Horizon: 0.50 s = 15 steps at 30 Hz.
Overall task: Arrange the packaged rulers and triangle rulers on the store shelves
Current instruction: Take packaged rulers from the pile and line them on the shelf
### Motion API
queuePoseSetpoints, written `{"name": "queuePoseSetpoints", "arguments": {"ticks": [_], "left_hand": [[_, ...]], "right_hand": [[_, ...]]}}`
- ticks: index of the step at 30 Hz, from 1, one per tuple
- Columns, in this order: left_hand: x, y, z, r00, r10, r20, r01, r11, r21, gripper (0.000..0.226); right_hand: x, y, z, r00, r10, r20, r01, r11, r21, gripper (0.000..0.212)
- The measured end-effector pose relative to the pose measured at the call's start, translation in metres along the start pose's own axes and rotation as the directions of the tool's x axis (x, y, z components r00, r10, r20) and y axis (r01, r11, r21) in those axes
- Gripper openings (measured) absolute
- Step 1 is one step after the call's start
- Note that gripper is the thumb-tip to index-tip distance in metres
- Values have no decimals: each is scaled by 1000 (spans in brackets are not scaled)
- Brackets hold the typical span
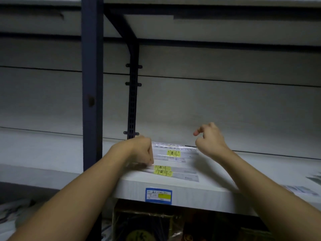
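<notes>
So the rulers (173, 162) are lying flat on the white shelf (199, 190), a few clear packs with yellow stickers, stacked and fanned toward the near edge, just right of the dark post (92, 94). Left hand (141, 151) is curled down onto the left end of the packs, looks like it's pinching them, though the fingertips are hidden. Right hand (209, 139) is up off the shelf by the far right end of the packs, fingers loosely curled, holding nothing. A blue price tag (158, 196) sits on the shelf's front edge. More packs (302, 189) lie far right.
</notes>
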State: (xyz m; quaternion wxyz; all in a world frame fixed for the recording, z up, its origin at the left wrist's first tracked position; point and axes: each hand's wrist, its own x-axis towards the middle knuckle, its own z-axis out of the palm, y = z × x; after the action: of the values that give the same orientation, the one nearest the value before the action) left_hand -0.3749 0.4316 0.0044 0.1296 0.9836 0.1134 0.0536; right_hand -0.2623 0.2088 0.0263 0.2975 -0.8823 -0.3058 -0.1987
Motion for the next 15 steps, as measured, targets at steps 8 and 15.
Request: {"name": "queuePoseSetpoints", "arguments": {"ticks": [8, 15], "left_hand": [[7, 7, -28, 989, 83, -124, -74, 994, 75, 22], [59, 16, -28, 979, 134, -156, -130, 991, 33, 16]], "right_hand": [[20, -8, 8, 999, -36, 12, 36, 999, -14, 35], [45, -15, 32, 984, -173, 43, 178, 956, -232, 34]]}}
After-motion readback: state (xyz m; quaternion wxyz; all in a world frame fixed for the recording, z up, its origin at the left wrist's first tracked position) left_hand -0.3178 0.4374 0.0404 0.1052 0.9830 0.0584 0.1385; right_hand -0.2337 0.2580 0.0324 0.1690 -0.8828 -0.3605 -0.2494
